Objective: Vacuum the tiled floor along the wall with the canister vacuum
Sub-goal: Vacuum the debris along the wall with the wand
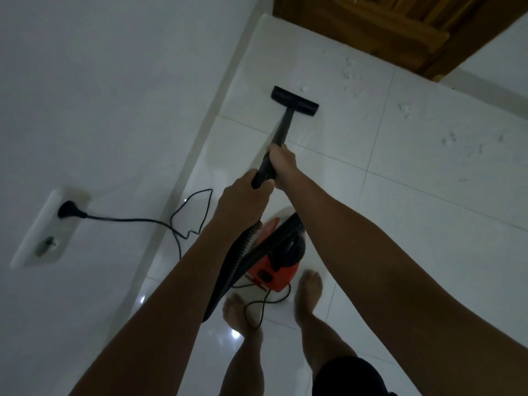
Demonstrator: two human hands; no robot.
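Observation:
A black vacuum wand (281, 132) slants away from me to a flat black floor nozzle (295, 101) resting on the white tiled floor (400, 195), close to the white wall (114, 81) on the left. My right hand (281, 164) grips the wand higher up. My left hand (243, 202) holds its lower end, where the ribbed black hose (231, 270) begins. The red and black canister vacuum (274, 252) sits on the tiles under my arms, just ahead of my bare feet.
A black power cord (177, 224) runs from a plug in the wall socket (67, 210) down to the floor and loops around my feet (307, 290). White debris specks (405, 110) dot the tiles ahead on the right. A brown wooden door (400, 27) closes the far end.

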